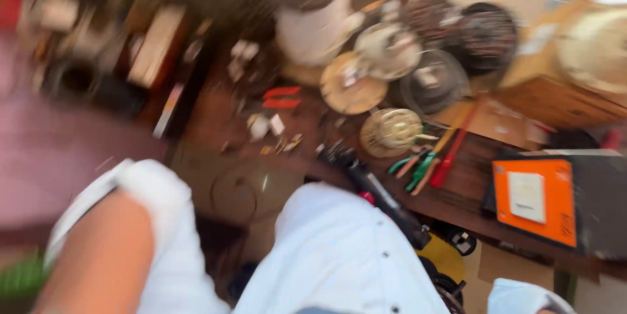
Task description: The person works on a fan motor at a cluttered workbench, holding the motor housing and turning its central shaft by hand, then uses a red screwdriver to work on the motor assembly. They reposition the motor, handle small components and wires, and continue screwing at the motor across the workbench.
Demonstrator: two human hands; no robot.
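Pliers (418, 167) with green and red handles are seen lying on the wooden counter (470, 177), beside a round wire disc (392, 131). Neither of the hands is shown, only white sleeves (163, 209); their grip cannot be told, and blur perhaps hides more.

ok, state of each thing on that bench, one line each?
orange box: closed, lying flat at the bench edge.
red-handled screwdriver: lying loose beside the pliers.
green-handled pliers: lying on the bench, jaws too blurred to tell.
round metal discs: piled loosely, some overlapping.
wooden bench: cluttered.
hands: out of view, only white sleeves show.
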